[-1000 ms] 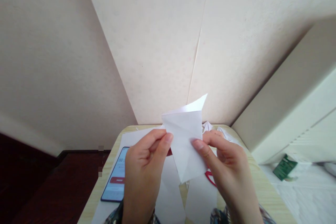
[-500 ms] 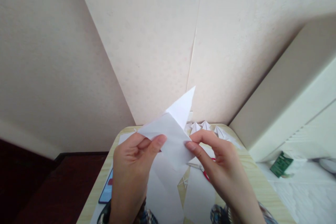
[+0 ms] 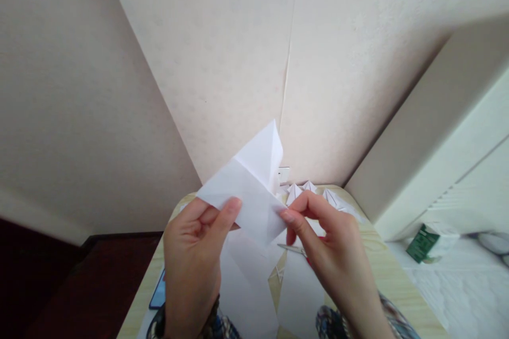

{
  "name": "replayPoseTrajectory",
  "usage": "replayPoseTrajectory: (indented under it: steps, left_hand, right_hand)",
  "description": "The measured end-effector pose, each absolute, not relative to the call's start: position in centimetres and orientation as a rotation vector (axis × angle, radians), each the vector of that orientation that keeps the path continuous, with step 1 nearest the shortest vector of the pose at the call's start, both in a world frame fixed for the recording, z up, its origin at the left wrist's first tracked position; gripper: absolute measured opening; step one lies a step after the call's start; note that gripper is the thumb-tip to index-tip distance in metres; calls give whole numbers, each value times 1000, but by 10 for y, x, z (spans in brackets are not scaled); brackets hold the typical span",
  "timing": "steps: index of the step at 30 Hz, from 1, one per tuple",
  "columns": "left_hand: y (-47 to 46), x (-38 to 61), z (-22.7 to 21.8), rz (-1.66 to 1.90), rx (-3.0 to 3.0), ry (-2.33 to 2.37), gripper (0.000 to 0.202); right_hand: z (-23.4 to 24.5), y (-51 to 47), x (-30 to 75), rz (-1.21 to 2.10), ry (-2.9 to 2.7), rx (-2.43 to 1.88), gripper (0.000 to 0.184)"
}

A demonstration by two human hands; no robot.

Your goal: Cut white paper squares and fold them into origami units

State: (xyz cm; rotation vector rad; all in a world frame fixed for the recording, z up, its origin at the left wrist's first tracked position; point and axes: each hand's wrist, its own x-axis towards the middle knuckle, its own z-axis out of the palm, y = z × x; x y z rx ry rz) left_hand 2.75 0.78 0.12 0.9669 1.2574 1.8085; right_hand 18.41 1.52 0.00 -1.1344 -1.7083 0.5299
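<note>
A creased white sheet of paper [image 3: 250,185] is held up above the table between both hands. My left hand [image 3: 199,243] grips its lower left side, thumb on the front face and fingers behind. My right hand [image 3: 324,243] pinches the right corner between thumb and index finger. The paper's upper flap stands up to a point, with a fold line running across the middle. Under my right hand lies a pair of scissors [image 3: 293,249] with red handles, partly hidden. More white paper sheets [image 3: 250,291] lie on the table below.
Several folded paper pieces [image 3: 309,186] sit at the back of the wooden table [image 3: 382,254]. A phone [image 3: 158,292] lies at the left edge, partly covered by my left arm. A wall with a socket [image 3: 283,174] rises behind. A green packet [image 3: 423,243] is off to the right.
The paper has turned and shifted left, so its upper flap shows more broadly. Both hands have moved slightly left, still holding it. The view has shifted a little.
</note>
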Motion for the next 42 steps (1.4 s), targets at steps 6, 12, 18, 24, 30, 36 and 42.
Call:
replayPoseTrajectory:
  steps: [6, 12, 18, 24, 30, 36, 42]
  left_hand:
    - [5, 30, 13, 1831, 818, 1291, 48]
    - [6, 27, 11, 1760, 905, 1306, 95]
    - [9, 14, -2, 1715, 1598, 1477, 27]
    - [2, 14, 5, 1508, 1492, 1421, 11]
    - [2, 16, 7, 1563, 1377, 1384, 10]
    - [0, 18, 8, 1550, 1501, 1439, 19]
    - [2, 22, 9, 1550, 1388, 1304, 19]
  right_hand:
    - [-1, 13, 194, 107, -2027, -950, 62]
    - [-2, 11, 195, 15, -2055, -851, 41]
    - [-1, 16, 193, 292, -1655, -934, 23]
    - [2, 16, 192, 495, -1598, -987, 22]
    - [4, 16, 199, 621, -1577, -1017, 20]
    - [5, 19, 200, 721, -1542, -1036, 10]
    - [4, 17, 203, 700, -1453, -1065, 15]
